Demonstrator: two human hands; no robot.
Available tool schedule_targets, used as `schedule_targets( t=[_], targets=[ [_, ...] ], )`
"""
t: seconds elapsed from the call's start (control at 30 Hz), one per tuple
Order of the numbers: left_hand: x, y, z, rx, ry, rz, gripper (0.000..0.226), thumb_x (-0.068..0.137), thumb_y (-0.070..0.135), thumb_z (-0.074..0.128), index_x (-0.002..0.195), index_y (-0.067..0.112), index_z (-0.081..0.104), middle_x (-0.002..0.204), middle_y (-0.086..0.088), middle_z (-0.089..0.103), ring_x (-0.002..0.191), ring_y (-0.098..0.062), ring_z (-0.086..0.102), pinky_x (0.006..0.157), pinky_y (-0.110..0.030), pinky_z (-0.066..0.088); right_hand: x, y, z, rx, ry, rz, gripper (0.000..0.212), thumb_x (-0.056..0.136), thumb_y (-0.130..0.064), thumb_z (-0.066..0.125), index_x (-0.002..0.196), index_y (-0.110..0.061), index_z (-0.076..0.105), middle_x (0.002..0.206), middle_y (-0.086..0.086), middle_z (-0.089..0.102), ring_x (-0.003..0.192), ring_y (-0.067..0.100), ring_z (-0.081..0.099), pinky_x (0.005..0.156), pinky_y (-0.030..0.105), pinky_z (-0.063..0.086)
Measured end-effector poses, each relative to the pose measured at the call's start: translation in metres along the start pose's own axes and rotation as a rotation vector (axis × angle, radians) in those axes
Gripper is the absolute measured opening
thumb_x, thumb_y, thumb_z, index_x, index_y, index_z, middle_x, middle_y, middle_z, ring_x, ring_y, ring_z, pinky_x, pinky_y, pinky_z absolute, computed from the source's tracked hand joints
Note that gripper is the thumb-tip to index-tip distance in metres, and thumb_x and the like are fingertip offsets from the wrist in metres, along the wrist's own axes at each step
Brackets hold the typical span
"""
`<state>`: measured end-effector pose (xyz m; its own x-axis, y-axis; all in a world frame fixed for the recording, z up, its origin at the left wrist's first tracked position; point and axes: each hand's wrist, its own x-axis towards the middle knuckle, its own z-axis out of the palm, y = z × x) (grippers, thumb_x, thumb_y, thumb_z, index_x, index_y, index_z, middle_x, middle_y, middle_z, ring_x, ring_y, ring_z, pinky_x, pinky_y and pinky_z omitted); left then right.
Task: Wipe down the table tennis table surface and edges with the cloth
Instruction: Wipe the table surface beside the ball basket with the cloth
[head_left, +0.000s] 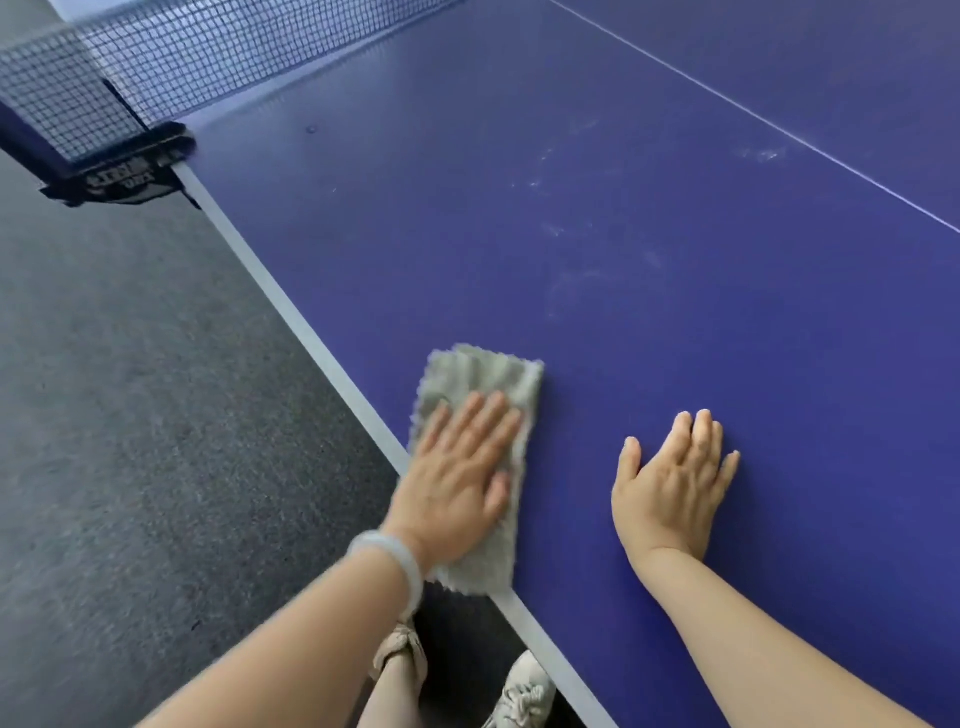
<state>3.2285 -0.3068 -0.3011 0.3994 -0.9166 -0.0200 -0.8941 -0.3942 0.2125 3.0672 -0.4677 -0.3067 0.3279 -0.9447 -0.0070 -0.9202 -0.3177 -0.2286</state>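
Two hands: both lie flat and open on the blue worktop (675, 182), neither gripping anything.
Left hand (457, 478): fingers spread, palm pressing the grey cloth (480, 374) down; we pin it, we do not clutch it. A pale bracelet (395, 561) sits at the wrist.
Right hand (670, 483): bare palm on the surface at 3 o'clock of the cloth, apart from it, bracing us.
Cloth: folded long, its near end overhanging the white edge stripe (291, 317) at about 6 o'clock.
Step in hand: we judge this a stroke along the side edge.
How to do it well: keep the palm flat, pressure even, overlap passes, and let the cloth wrap the rim.
Next ground: pale smudges (571, 270) lie toward 1 o'clock, unwiped.
Far limit: net (208, 57) and its clamp (124, 171) at 11 o'clock; we should ease off there.
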Motion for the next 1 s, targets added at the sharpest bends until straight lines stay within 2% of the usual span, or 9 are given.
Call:
schedule_targets(
  t=[0.1,0.2,0.27,0.37,0.47,0.53,0.67,0.77,1.0],
  targets=[
    [0.038,-0.058,-0.018,0.032,-0.001,-0.362,0.063,0.098,0.040,0.025,0.158,0.031,0.007,0.165,0.008,-0.001,0.151,-0.013,-0.008,0.123,-0.042,-0.004,0.000,-0.002,0.003,-0.043,0.010,-0.006,0.066,0.100,-0.038,0.043,0.150,0.001,0.028,0.160,0.020,0.023,0.151,0.032,0.016,0.123,0.053,0.009],
    [0.056,-0.040,-0.012,-0.017,0.030,-0.594,0.063,0.100,0.037,0.018,0.158,0.024,-0.004,0.165,0.003,-0.011,0.151,-0.019,-0.016,0.121,-0.045,-0.011,0.000,-0.003,0.003,-0.040,0.024,0.010,0.063,0.100,-0.036,0.042,0.149,0.001,0.031,0.159,0.020,0.025,0.150,0.032,0.019,0.123,0.052,0.011],
    [0.045,0.012,0.001,-0.046,0.067,-0.406,0.064,0.100,0.036,0.018,0.158,0.019,-0.003,0.165,-0.001,-0.011,0.151,-0.023,-0.017,0.121,-0.050,-0.006,-0.001,-0.004,0.002,-0.028,0.025,0.021,0.060,0.100,-0.034,0.042,0.149,0.000,0.032,0.160,0.018,0.026,0.150,0.031,0.020,0.123,0.051,0.011],
    [0.015,0.082,0.020,-0.113,0.005,0.122,0.063,0.100,0.035,0.028,0.158,0.017,0.012,0.166,-0.001,0.004,0.152,-0.023,-0.004,0.119,-0.051,0.011,0.000,-0.004,0.000,-0.006,-0.002,0.037,0.058,0.101,-0.029,0.042,0.150,-0.002,0.031,0.161,0.014,0.023,0.151,0.027,0.016,0.124,0.048,0.008],
    [0.028,0.067,0.016,-0.086,-0.055,0.415,0.062,0.100,0.037,0.033,0.158,0.022,0.016,0.165,0.004,0.012,0.153,-0.018,0.000,0.120,-0.048,0.009,0.001,-0.003,-0.001,0.023,-0.003,0.054,0.056,0.100,-0.022,0.044,0.151,-0.004,0.032,0.162,0.011,0.023,0.152,0.024,0.016,0.125,0.045,0.008],
    [0.060,0.026,0.007,-0.066,-0.075,0.454,0.060,0.100,0.038,0.032,0.157,0.029,0.019,0.164,0.009,0.012,0.152,-0.015,-0.001,0.123,-0.045,0.006,0.001,-0.004,-0.002,0.010,0.023,0.051,0.055,0.100,-0.027,0.044,0.150,-0.003,0.035,0.161,0.012,0.026,0.150,0.026,0.021,0.124,0.047,0.011],
    [0.131,-0.052,-0.014,-0.006,-0.041,0.117,0.060,0.099,0.041,0.019,0.157,0.031,0.013,0.165,0.010,0.004,0.152,-0.014,-0.004,0.123,-0.044,0.001,-0.001,-0.009,-0.004,-0.031,0.017,0.057,0.063,0.098,-0.041,0.030,0.150,-0.005,0.035,0.160,0.012,0.028,0.149,0.027,0.024,0.123,0.048,0.016],
    [0.133,-0.036,-0.011,-0.064,-0.019,0.017,0.060,0.100,0.036,0.021,0.158,0.027,0.006,0.165,0.008,-0.003,0.151,-0.017,-0.011,0.123,-0.045,-0.005,0.000,-0.007,-0.004,-0.045,0.025,0.067,0.062,0.098,-0.040,0.031,0.149,-0.004,0.037,0.159,0.013,0.030,0.148,0.027,0.026,0.122,0.049,0.019],
    [0.111,0.011,0.004,-0.023,-0.202,0.766,0.060,0.102,0.040,0.029,0.158,0.029,0.012,0.165,0.010,0.006,0.152,-0.016,-0.006,0.123,-0.046,-0.002,0.000,-0.010,-0.006,-0.055,0.026,0.069,0.066,0.098,-0.043,0.023,0.149,-0.003,0.037,0.159,0.011,0.030,0.148,0.024,0.027,0.122,0.048,0.019]
  ],
)
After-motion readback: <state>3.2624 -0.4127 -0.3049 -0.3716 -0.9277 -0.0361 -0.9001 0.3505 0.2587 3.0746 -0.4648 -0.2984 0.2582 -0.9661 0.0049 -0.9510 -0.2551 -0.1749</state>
